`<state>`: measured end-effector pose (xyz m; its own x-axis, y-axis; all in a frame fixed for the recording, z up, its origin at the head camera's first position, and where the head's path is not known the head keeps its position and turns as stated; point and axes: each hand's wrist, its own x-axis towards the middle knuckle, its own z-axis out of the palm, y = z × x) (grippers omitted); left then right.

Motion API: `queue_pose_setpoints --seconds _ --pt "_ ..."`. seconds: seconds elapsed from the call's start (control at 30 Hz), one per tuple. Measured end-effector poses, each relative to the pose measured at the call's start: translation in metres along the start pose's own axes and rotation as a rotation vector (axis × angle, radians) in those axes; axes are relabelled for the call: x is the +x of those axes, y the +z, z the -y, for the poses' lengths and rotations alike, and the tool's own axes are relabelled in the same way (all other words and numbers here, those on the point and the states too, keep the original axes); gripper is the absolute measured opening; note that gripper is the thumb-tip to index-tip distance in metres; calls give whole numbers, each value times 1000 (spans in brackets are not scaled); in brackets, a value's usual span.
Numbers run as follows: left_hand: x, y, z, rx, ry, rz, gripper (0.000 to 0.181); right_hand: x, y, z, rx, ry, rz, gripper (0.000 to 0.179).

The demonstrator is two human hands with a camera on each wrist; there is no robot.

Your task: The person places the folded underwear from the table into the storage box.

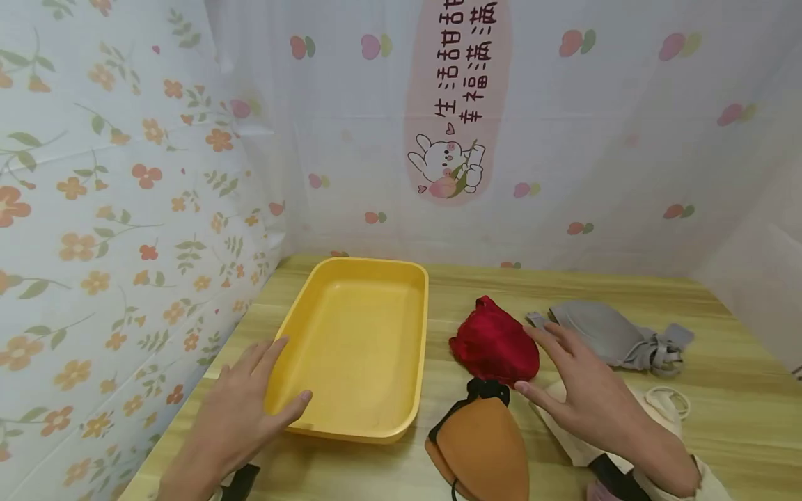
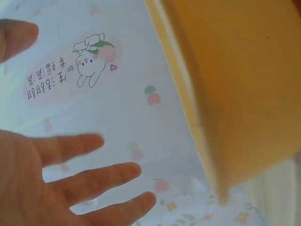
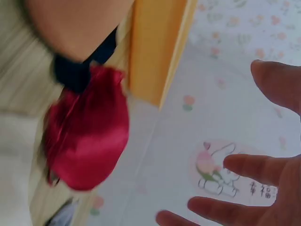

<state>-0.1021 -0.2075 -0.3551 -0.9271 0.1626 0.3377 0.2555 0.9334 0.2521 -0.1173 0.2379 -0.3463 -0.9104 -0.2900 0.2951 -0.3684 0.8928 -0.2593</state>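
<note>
A yellow plastic tray (image 1: pixel 351 348) sits on the table with nothing in it. My left hand (image 1: pixel 241 403) hovers at its near left side, fingers spread; in the left wrist view that hand (image 2: pixel 61 183) looks apart from the tray wall. To the tray's right lies a folded red satin bra (image 1: pixel 495 344), also plain in the right wrist view. My right hand (image 1: pixel 585 390) is held above the garments, just right of the red bra, fingers extended and gripping nothing. An orange-brown bra (image 1: pixel 485 452) with black straps lies nearer me.
Behind the right hand is a grey bra (image 1: pixel 595 330) with bundled straps. A cream garment (image 1: pixel 567 442) lies partly hidden under that hand, with a bit of mauve cloth (image 1: pixel 599 491) at the bottom edge. Patterned curtains (image 1: pixel 351 153) enclose the wooden table (image 1: pixel 739 396).
</note>
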Motion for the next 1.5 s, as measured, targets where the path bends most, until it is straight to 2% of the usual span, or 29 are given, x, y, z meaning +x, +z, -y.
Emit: queue_pose_setpoints --seconds 0.1,0.17,0.23,0.33,0.43,0.53,0.67,0.87,1.0,1.13,1.3,1.5 --pt "-6 -1 6 -70 -33 2 85 0 -1 5 88 3 43 76" --pt "-10 0 10 -114 -73 28 89 -1 -1 7 141 9 97 73" --pt "-14 2 13 -141 -122 67 93 -2 1 7 207 25 184 73" --pt "-19 6 17 -176 -211 161 99 -3 9 4 286 30 305 74" --pt "-24 12 21 -197 -265 227 102 -5 19 2 328 23 375 75" --pt "-27 17 23 -227 -291 251 103 -9 30 2 327 9 383 75" --pt "-29 22 24 -274 -331 269 106 -17 41 6 299 19 352 73" --pt "-27 26 21 -345 -379 275 110 -26 56 16 217 92 295 76" --pt "-26 29 22 -376 -397 274 113 -28 62 22 182 146 294 78" --pt "-28 33 24 -340 -376 271 115 -28 67 26 174 201 321 79" --pt "-31 32 24 -301 -338 260 115 -30 74 28 144 223 305 81" --pt "-29 28 24 -288 -337 275 115 -27 80 33 207 265 267 91"
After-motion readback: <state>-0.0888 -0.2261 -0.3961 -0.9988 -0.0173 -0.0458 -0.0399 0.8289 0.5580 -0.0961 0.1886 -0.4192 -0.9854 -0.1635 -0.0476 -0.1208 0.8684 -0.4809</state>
